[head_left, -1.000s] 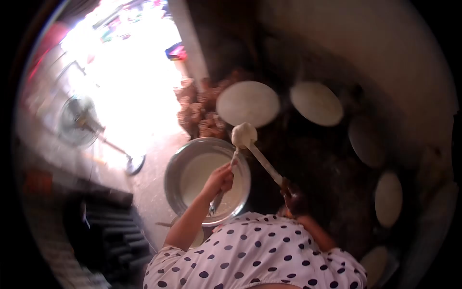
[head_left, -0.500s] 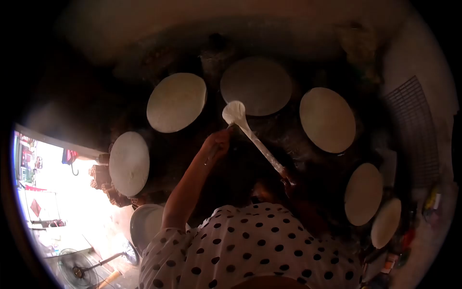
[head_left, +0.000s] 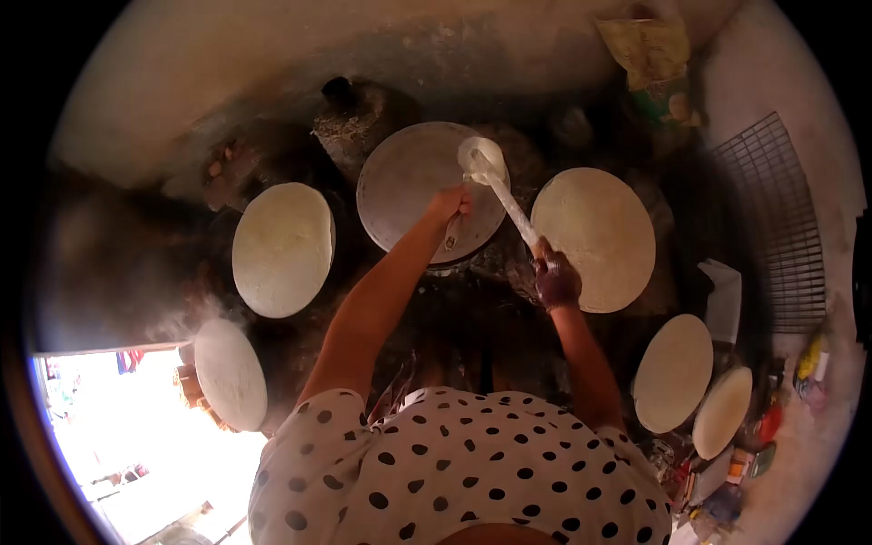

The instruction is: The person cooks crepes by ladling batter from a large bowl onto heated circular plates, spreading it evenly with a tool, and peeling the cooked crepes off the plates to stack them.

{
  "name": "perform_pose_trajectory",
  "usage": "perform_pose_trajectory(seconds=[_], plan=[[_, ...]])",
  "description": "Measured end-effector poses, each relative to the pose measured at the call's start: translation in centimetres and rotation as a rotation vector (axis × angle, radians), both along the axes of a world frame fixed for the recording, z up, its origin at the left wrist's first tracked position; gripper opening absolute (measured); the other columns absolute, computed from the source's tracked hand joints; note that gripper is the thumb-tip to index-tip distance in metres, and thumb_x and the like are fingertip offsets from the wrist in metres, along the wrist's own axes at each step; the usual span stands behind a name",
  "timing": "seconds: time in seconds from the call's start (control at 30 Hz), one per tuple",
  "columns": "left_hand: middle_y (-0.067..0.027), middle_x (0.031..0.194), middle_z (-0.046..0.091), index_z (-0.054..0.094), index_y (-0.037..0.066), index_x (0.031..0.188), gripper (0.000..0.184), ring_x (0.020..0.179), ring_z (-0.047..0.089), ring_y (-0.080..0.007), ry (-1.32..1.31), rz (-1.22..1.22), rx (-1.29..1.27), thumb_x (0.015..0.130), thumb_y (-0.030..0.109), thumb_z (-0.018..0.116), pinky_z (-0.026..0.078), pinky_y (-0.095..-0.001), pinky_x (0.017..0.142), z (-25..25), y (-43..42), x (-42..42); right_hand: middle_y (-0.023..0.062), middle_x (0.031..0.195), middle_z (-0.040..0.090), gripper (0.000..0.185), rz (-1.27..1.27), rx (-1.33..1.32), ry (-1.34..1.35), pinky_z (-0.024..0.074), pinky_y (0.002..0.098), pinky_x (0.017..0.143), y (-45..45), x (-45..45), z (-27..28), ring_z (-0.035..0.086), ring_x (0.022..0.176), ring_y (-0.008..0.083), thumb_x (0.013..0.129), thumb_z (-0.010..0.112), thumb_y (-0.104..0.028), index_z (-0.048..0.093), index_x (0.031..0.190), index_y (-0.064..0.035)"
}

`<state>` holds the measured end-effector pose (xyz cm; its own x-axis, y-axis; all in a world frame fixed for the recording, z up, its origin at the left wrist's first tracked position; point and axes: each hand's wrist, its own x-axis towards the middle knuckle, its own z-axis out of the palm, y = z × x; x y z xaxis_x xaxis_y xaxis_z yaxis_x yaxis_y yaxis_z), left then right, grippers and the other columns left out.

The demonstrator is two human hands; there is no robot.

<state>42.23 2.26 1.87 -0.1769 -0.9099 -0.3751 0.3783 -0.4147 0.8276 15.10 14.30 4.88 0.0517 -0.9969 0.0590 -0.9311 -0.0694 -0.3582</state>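
Observation:
My right hand (head_left: 556,280), in a dark glove, is closed around the handle of a long ladle (head_left: 516,211) coated in white batter. The ladle's bowl hangs over the right side of a bare-looking grey griddle (head_left: 400,182). My left hand (head_left: 451,202) is closed on a thin utensil (head_left: 451,234), whose handle end sticks out below my fist. Its far end, close to the ladle's bowl, cannot be made out. Just right of the ladle lies a large pale flatbread (head_left: 604,241), and another flatbread (head_left: 283,250) is left of the griddle.
Further pale rounds lie at the lower left (head_left: 231,374) and lower right (head_left: 673,373). A wire rack (head_left: 777,222) leans at the right wall. A stump-like block (head_left: 354,127) stands behind the griddle. Bright daylight enters at lower left.
The view has brightened and shifted. Both hands have moved forward, bringing the ladle from the griddle's near edge to its right side. The gloved right hand now shows clearly.

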Motion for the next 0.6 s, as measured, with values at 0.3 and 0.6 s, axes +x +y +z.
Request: perform_pose_trajectory(seconds=[0.3, 0.6], plan=[[-0.0045, 0.062, 0.047, 0.049, 0.009, 0.083, 0.004, 0.050, 0.052, -0.0173, -1.103, -0.105, -0.323, 0.087, 0.009, 0.050, 0.042, -0.0309, 0.043, -2.1, -3.0, 4.9, 0.0219, 0.105, 0.063, 0.045, -0.248, 0.078, -0.467, 0.0480, 0.0401, 0.080, -6.2, 13.1, -8.2, 0.062, 0.094, 0.0337, 0.090, 0.051, -0.040, 0.055, 0.125, -0.0108], [0.0023, 0.059, 0.039, 0.044, 0.009, 0.130, 0.034, 0.042, 0.039, -0.0082, -0.241, 0.418, -0.036, 0.098, 0.019, 0.041, 0.032, -0.0229, 0.035, 9.1, 8.2, 16.3, 0.0172, 0.068, 0.063, 0.042, -0.187, -0.582, -0.298, 0.0435, 0.0410, 0.052, -4.4, 16.3, -13.9, 0.060, 0.058, 0.0288, 0.090, 0.056, -0.041, 0.061, 0.116, -0.0088]])
